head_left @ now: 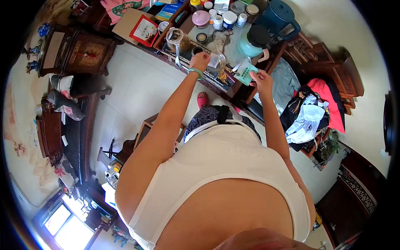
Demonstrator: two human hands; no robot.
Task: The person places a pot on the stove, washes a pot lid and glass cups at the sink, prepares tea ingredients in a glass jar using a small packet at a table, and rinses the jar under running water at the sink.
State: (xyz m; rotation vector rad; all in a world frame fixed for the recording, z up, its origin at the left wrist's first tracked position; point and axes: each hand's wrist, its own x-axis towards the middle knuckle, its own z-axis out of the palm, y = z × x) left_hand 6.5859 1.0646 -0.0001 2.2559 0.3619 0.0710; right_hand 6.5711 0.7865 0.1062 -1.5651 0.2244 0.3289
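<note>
My right hand (262, 81) pinches the edge of a flat pale green packet (246, 73) with printing on it, held over the front of the cabinet top. My left hand (200, 61), below a green bangle, has its fingers drawn together; what they hold, if anything, is hidden. Just beyond those fingers sits a small dark round container or lid (196, 51). A clear glass jar (216, 61) stands right beside the left hand, between my two hands. Farther left is a glass jar with brownish contents (178, 40) and a white ribbon hanging from it.
Several bottles and tubs, including a pink lidded jar (201, 18), crowd the back. A mint kettle (249, 43) and a dark blue pitcher (278, 18) stand right. A cardboard box (129, 26) lies left. Clothes (308, 118) are piled on a wooden seat at right.
</note>
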